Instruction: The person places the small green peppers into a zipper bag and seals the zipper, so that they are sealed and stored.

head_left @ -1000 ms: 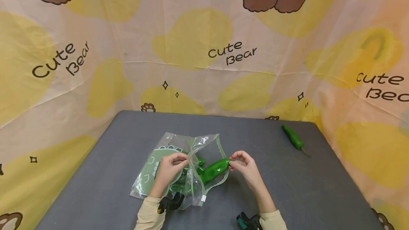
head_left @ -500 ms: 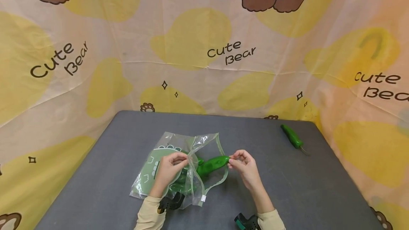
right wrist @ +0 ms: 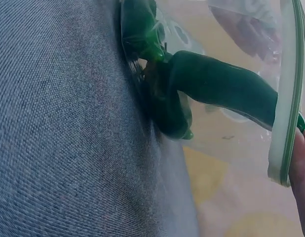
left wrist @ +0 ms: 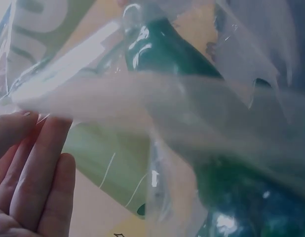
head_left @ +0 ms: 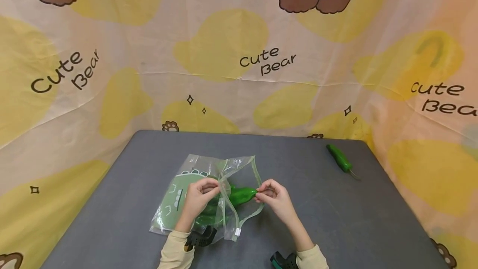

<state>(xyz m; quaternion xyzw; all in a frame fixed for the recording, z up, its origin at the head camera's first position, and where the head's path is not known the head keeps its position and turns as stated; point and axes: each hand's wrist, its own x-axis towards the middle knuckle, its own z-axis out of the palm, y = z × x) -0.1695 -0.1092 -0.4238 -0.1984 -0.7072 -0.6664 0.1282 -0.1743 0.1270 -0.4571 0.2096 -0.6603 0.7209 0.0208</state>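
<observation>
A clear zip bag (head_left: pixel 164 215) with a green cartoon print lies on the grey table, its mouth spread toward the right. My left hand (head_left: pixel 198 202) pinches the upper film of the bag near its opening. My right hand (head_left: pixel 276 200) pinches the tip of a green pepper (head_left: pixel 242 195), most of which is inside the bag mouth. In the right wrist view this pepper (right wrist: pixel 226 86) slants past the bag's green-edged zip strip (right wrist: pixel 289 98). Other green peppers (right wrist: pixel 165 106) rest deeper in the bag, partly hidden by the film and my left hand.
Another green pepper (head_left: pixel 339 157) with a thin stem lies at the table's far right corner. A white zip slider (head_left: pixel 237 232) sits at the near end of the bag mouth. Behind the table (head_left: pixel 298 169) hangs a printed cloth (head_left: pixel 224 45).
My right hand has moved left, taking the pepper further into the bag. The left hand keeps its pinch on the film. The head view has shifted slightly.
</observation>
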